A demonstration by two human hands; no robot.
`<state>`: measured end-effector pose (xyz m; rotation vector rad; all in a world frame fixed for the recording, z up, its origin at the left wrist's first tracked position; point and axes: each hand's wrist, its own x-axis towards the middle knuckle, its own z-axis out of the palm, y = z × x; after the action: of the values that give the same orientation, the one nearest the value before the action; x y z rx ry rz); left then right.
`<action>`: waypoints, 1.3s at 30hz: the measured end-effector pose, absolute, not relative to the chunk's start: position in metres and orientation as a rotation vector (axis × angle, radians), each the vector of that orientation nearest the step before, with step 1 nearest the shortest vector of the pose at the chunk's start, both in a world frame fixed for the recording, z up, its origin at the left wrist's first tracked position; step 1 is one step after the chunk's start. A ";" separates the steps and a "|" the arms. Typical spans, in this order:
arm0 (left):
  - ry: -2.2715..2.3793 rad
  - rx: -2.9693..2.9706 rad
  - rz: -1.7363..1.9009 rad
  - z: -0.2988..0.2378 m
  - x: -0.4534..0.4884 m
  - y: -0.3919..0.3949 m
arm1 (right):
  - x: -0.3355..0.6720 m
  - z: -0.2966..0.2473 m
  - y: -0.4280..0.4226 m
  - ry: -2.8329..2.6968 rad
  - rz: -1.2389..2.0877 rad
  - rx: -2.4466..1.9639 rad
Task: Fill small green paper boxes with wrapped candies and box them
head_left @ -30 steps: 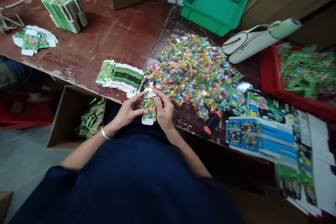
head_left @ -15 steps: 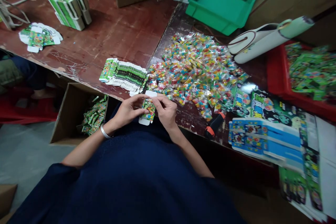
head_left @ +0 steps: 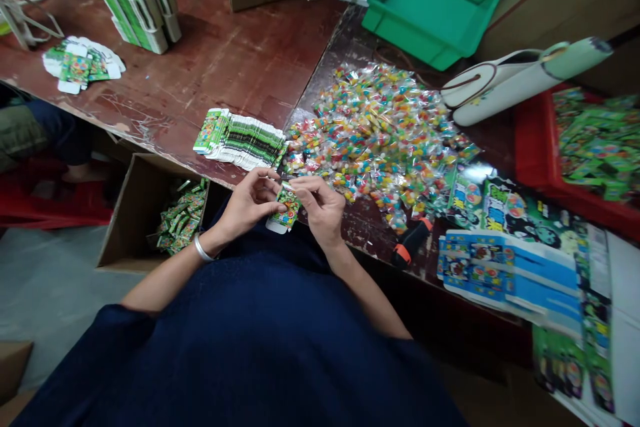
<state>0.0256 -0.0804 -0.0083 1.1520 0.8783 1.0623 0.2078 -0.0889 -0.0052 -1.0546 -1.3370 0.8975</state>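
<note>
A small green printed candy box (head_left: 289,207) is held between my two hands in front of my body, close to the table edge. My left hand (head_left: 249,205) pinches its left side with thumb and fingers; a white flap hangs out at the lower end. At the upper end, the fingers of my right hand (head_left: 323,208) are closed on the box, hiding its top flap. Just beyond lies a fanned row of flat green-and-white boxes (head_left: 253,141). To the right of that row spreads a heap of clear packets of colourful candy (head_left: 373,137).
An open carton (head_left: 120,230) with filled small boxes stands below the table edge at left. A green tray (head_left: 373,19), a red bin (head_left: 531,147), blue printed cartons (head_left: 545,280) and a black-orange tool (head_left: 413,241) lie rightward. Stacked boxes (head_left: 137,10) stand at back left; another person's leg shows at far left.
The white flap at the box's upper end was visible and is now folded down or covered by my right fingers. The whole view has shifted slightly.
</note>
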 end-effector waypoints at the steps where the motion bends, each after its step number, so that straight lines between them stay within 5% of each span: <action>1: 0.895 1.176 1.067 -0.007 0.025 -0.081 | 0.209 -0.004 -0.087 -1.307 0.939 -1.081; 15: 0.917 1.391 0.990 0.003 0.019 -0.086 | 0.228 -0.001 -0.061 -1.234 1.335 -1.180; 28: 0.949 1.303 0.934 -0.008 0.018 -0.087 | 0.236 -0.007 -0.095 -1.780 0.768 -1.073; 39: 0.981 0.977 0.996 -0.019 -0.001 -0.070 | 0.298 -0.039 -0.071 -2.183 0.282 -1.560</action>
<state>-0.0007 -0.0697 -0.0193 0.9773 0.9809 0.9964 0.2980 -0.0712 -0.0386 -1.5596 -2.1833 0.2816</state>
